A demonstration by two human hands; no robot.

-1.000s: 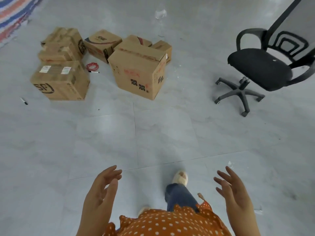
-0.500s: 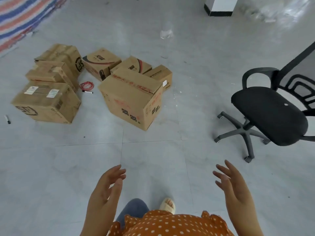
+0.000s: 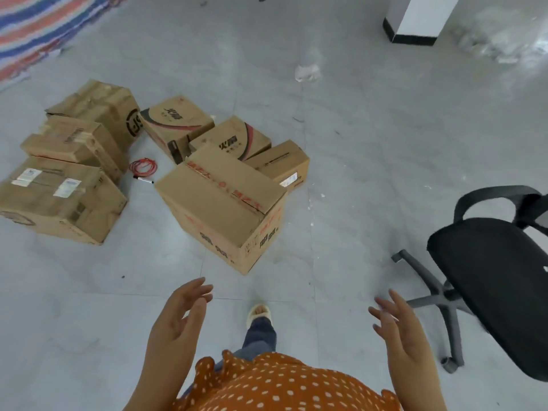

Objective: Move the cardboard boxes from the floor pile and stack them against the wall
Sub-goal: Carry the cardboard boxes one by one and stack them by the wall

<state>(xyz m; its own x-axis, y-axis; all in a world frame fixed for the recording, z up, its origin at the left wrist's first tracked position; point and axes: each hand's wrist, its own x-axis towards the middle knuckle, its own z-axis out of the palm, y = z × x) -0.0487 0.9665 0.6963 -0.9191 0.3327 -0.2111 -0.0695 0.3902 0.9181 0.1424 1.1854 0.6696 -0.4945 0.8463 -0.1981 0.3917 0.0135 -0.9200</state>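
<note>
A person in an orange polka-dot top (image 3: 281, 384) stood over a pile of cardboard boxes on a grey tiled floor (image 3: 355, 161), both hands raised and holding nothing. The left hand (image 3: 178, 318) hovered at 7 o'clock in the view, its fingers (image 3: 197, 287) loosely spread and pointing toward the pile; the right hand (image 3: 400, 327) hovered at 5 o'clock, fingers likewise apart and relaxed. Neither hand touched a box.

The nearest and largest box (image 3: 225, 209), sealed with red-printed tape, sat on the floor just ahead of the hands, near the centre of the view. Behind it, toward 12 o'clock, lay three smaller cartons: one with a dark and red swoosh (image 3: 176, 123), a second printed carton (image 3: 234, 139) beside it, and a plain one (image 3: 281, 164) touching the large box's far side. At 9 o'clock a labelled box (image 3: 59, 200) rested on the floor, with two worn boxes (image 3: 74, 143) (image 3: 98, 105) behind it.

A coil of red cord (image 3: 143, 167) and a marker pen (image 3: 143, 180) lay between the two groups. A black office chair (image 3: 492, 289) stood at 3 o'clock, well apart from the pile. A striped tarp (image 3: 44, 28) filled the 10 o'clock corner, a white pillar with a black base (image 3: 415, 22) stood at 1 o'clock, and crumpled clear plastic (image 3: 307, 72) lay near 12 o'clock. One slippered foot (image 3: 258, 312) showed between the hands.
</note>
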